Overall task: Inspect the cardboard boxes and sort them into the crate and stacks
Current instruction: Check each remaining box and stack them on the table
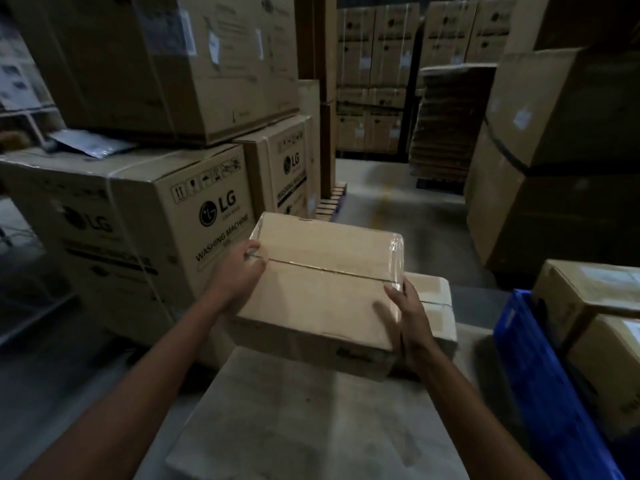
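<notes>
Left hand point(239, 271), right hand point(407, 313) tight round taped box point(325, 278) over grey surface point(311, 410), warehouse cartons point(131, 209)

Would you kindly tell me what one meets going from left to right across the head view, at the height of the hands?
LG washing machine box → left hand → held cardboard box → right hand → blue crate → boxes in the crate.

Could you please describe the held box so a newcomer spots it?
Find the pale grey table. Over its far edge, the left hand and right hand hold a brown cardboard box, its top glossy with clear film, unlike its neighbours.
</notes>
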`<action>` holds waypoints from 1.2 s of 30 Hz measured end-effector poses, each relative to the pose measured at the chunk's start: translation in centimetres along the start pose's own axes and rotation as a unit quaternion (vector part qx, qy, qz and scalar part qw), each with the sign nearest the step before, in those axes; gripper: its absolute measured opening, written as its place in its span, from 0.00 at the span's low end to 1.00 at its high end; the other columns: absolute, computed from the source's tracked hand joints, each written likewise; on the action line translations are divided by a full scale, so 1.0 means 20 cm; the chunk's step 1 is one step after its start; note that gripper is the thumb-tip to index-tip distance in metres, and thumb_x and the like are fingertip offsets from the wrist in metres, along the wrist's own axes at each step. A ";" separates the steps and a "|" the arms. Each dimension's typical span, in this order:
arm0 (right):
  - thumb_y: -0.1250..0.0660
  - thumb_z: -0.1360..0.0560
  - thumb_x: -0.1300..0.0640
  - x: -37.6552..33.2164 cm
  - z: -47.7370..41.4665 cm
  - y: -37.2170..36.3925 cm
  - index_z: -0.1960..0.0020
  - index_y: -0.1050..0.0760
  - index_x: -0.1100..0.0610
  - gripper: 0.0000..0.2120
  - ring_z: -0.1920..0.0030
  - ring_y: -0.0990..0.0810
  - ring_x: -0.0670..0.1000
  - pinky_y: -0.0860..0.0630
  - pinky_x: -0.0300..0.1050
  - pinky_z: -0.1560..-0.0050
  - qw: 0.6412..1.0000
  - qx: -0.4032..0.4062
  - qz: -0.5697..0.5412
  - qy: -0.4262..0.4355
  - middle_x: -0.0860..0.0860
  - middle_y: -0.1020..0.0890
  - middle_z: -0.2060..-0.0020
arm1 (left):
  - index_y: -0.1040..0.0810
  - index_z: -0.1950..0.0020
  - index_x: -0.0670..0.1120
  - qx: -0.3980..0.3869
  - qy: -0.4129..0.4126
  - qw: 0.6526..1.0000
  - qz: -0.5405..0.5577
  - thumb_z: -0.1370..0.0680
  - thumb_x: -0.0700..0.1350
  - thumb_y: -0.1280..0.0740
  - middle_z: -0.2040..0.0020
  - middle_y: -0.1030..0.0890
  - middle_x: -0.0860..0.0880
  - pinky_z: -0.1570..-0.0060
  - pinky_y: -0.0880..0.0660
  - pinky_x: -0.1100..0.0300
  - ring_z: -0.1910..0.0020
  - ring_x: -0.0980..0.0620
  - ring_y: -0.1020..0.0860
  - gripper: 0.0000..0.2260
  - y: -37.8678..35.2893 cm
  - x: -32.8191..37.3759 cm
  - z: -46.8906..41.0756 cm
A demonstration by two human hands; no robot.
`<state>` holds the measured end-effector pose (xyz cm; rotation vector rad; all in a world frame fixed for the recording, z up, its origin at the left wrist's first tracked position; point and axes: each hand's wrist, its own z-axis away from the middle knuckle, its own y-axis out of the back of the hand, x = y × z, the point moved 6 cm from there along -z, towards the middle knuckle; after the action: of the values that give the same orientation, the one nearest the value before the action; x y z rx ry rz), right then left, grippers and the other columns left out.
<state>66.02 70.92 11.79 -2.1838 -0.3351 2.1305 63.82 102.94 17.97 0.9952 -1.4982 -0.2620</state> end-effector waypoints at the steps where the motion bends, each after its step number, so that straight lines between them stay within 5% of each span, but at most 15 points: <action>1: 0.30 0.27 0.47 0.01 -0.08 -0.05 0.30 0.27 0.58 0.28 0.37 0.21 0.58 0.24 0.60 0.34 1.000 0.004 -0.007 -0.015 0.56 0.18 0.38 | 0.24 0.33 0.51 -0.008 -0.011 1.000 0.001 0.24 0.51 0.33 0.36 0.22 0.45 0.44 0.24 0.49 0.43 0.45 0.23 0.19 0.01 -0.02 -0.08; 4: 0.35 0.19 0.55 0.08 -0.33 -0.16 0.29 0.29 0.60 0.20 0.36 0.21 0.60 0.20 0.53 0.41 0.998 0.012 -0.027 -0.060 0.60 0.20 0.36 | 0.23 0.35 0.44 -0.035 -0.036 0.999 0.009 0.26 0.46 0.31 0.36 0.23 0.42 0.42 0.25 0.51 0.41 0.44 0.23 0.19 0.00 -0.08 -0.32; 9: 0.34 0.20 0.48 0.15 -0.65 -0.32 0.32 0.28 0.56 0.19 0.37 0.22 0.58 0.24 0.59 0.35 0.995 0.058 -0.004 -0.086 0.55 0.21 0.39 | 0.22 0.35 0.42 -0.070 -0.066 0.995 -0.013 0.29 0.51 0.33 0.37 0.25 0.42 0.37 0.27 0.47 0.38 0.43 0.26 0.24 -0.06 -0.19 -0.68; 12: 0.35 0.21 0.39 0.19 -0.81 -0.40 0.36 0.27 0.52 0.21 0.37 0.26 0.56 0.31 0.62 0.30 0.992 0.070 0.047 -0.097 0.48 0.23 0.44 | 0.25 0.31 0.43 -0.095 -0.088 0.991 -0.038 0.22 0.49 0.32 0.34 0.28 0.44 0.42 0.31 0.55 0.37 0.47 0.28 0.20 -0.13 -0.27 -0.85; 19: 0.40 0.19 0.38 0.36 -1.03 -0.50 0.35 0.27 0.52 0.21 0.39 0.30 0.52 0.34 0.53 0.35 0.984 0.086 0.084 -0.129 0.41 0.26 0.51 | 0.27 0.28 0.42 -0.141 -0.113 0.979 -0.091 0.20 0.50 0.32 0.33 0.30 0.41 0.40 0.34 0.56 0.35 0.42 0.30 0.23 -0.27 -0.44 -1.11; 23: 0.34 0.34 0.25 0.42 -1.13 -0.52 0.35 0.22 0.51 0.38 0.35 0.25 0.56 0.34 0.60 0.27 0.984 0.068 0.066 -0.149 0.48 0.20 0.40 | 0.27 0.28 0.44 -0.151 -0.104 0.979 -0.086 0.20 0.52 0.33 0.32 0.31 0.42 0.42 0.33 0.55 0.35 0.42 0.29 0.23 -0.32 -0.54 -1.17; 29: 0.32 0.26 0.35 0.43 -1.20 -0.52 0.31 0.26 0.55 0.32 0.40 0.22 0.55 0.26 0.51 0.37 0.975 0.076 0.158 -0.137 0.54 0.21 0.36 | 0.32 0.24 0.47 -0.175 -0.089 0.975 -0.104 0.20 0.54 0.35 0.22 0.41 0.43 0.30 0.36 0.47 0.26 0.40 0.36 0.25 -0.39 -0.59 -1.22; 31: 0.31 0.23 0.41 0.43 -1.22 -0.53 0.25 0.34 0.54 0.31 0.33 0.25 0.56 0.26 0.53 0.37 0.945 0.089 0.301 -0.090 0.56 0.26 0.29 | 0.34 0.24 0.49 -0.178 -0.114 0.964 -0.158 0.20 0.58 0.37 0.20 0.45 0.43 0.27 0.41 0.43 0.23 0.39 0.43 0.26 -0.42 -0.57 -1.22; 34: 0.37 0.22 0.35 0.39 -1.19 -0.65 0.18 0.50 0.50 0.40 0.19 0.48 0.58 0.41 0.62 0.24 0.793 0.056 0.607 0.004 0.53 0.49 0.18 | 0.40 0.20 0.51 -0.202 -0.182 0.937 -0.220 0.19 0.63 0.43 0.18 0.55 0.44 0.25 0.53 0.38 0.19 0.42 0.56 0.30 -0.51 -0.50 -1.17; 36: 0.44 0.20 0.34 0.40 -1.17 -0.75 0.19 0.47 0.49 0.35 0.18 0.52 0.57 0.48 0.65 0.23 0.725 -0.009 0.687 0.051 0.52 0.50 0.18 | 0.46 0.19 0.53 -0.234 -0.202 0.920 -0.241 0.18 0.65 0.48 0.18 0.57 0.46 0.23 0.56 0.38 0.19 0.45 0.57 0.31 -0.60 -0.46 -1.12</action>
<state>87.92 89.43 7.85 -2.8602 1.8483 2.2419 87.82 110.82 8.36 0.9344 -1.4258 -1.1866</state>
